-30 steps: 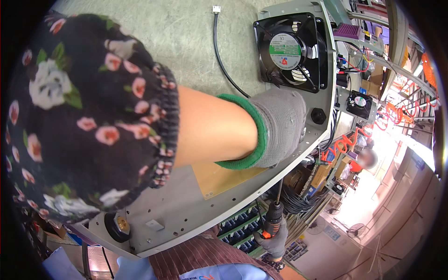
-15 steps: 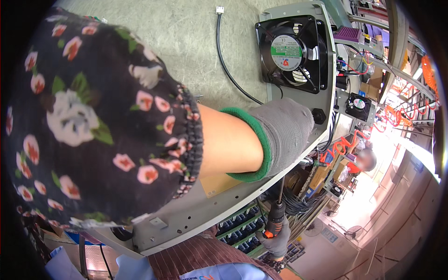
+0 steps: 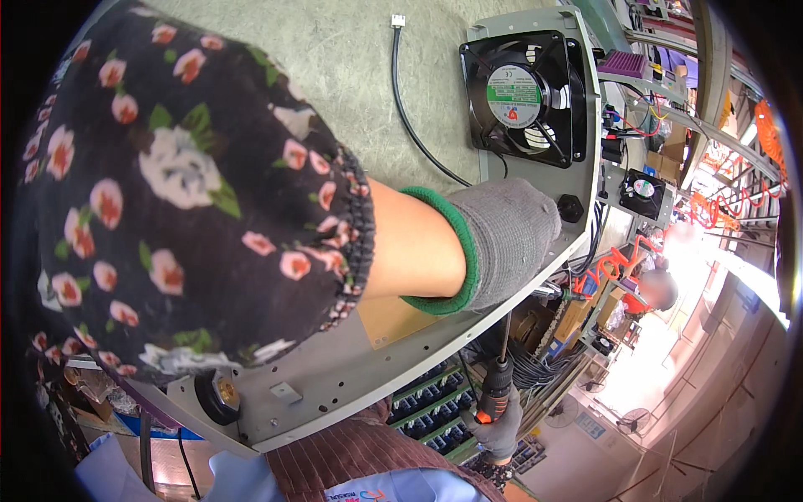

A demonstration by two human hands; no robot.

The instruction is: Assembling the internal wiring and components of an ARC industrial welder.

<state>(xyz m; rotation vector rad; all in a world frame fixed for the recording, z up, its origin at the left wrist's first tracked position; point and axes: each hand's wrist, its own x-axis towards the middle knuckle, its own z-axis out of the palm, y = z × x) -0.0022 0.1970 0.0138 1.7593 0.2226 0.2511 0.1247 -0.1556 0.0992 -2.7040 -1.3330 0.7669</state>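
From the left, my left arm in a dark floral sleeve reaches across a grey metal housing (image 3: 368, 372). The grey glove with a green cuff on my left hand (image 3: 512, 238) is at the housing's long near edge; its fingers are hidden from view. Lower right, my right hand (image 3: 498, 431), also gloved in grey, grips a black and orange power screwdriver (image 3: 495, 389). The tool's long bit points up toward the housing edge, close below my left hand, and I cannot make out its tip. A black square fan (image 3: 477, 100) is mounted at the housing's far end.
On the grey-green work surface (image 3: 343, 75) lies a black cable (image 3: 400, 96) with a white connector. A round black part with a brass-coloured centre (image 3: 222, 395) sits in the housing. Below are green racks of dark parts (image 3: 427, 397). Another fan (image 3: 642, 191) and a person (image 3: 657, 291) are farther right.
My left sleeve has shifted a little to the right and up, uncovering more of the round black part. The screwdriver in my right hand has barely moved.
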